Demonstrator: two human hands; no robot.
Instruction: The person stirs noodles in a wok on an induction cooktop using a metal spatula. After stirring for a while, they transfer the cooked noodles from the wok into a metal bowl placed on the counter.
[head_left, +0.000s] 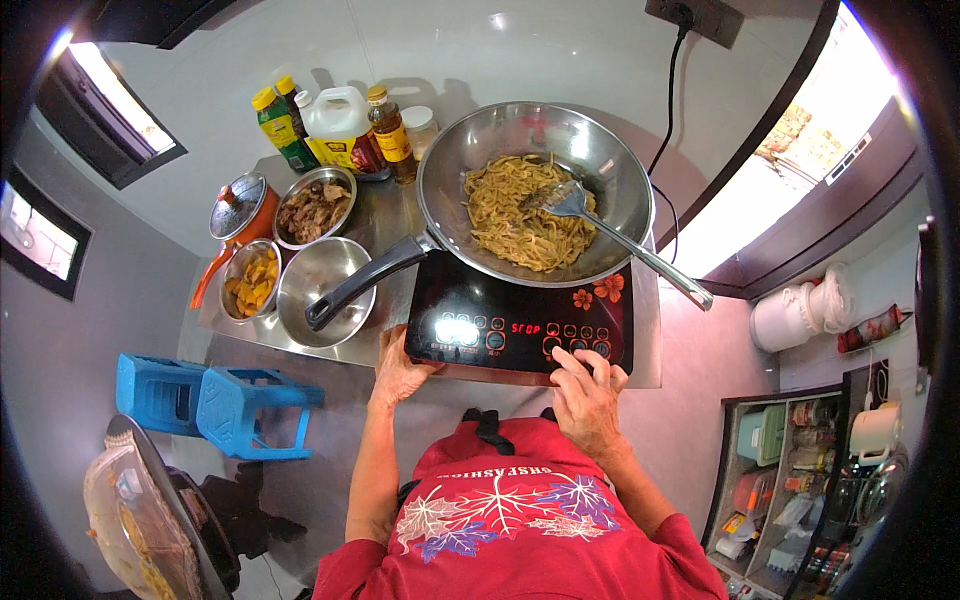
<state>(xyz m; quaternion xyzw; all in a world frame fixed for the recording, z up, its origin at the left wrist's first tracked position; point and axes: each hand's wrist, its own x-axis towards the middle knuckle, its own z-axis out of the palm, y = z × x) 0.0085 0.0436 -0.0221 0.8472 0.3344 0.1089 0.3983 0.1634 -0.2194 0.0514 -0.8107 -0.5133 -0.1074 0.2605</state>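
Note:
My left hand (402,372) grips the front left corner of a black induction cooktop (465,300). At the cooktop's front right, my right hand (588,398) holds nothing; its fingers are apart and bent, with a fingertip at the touch panel, where red lights glow. A large steel wok (450,200) rests on the cooktop, its black handle (368,282) pointing left and toward me. Inside lie brown noodles (520,215). A metal spatula (640,252) leans in the wok, blade among the noodles and handle over the right rim.
Left of the wok stand an empty steel bowl (325,290), a bowl of orange chunks (252,280), a bowl of brown meat-like pieces (316,205) and a lidded orange pot (243,207). Bottles (390,135) line the wall. Blue stools (240,410) are lower left; a cabinet (780,470) is right.

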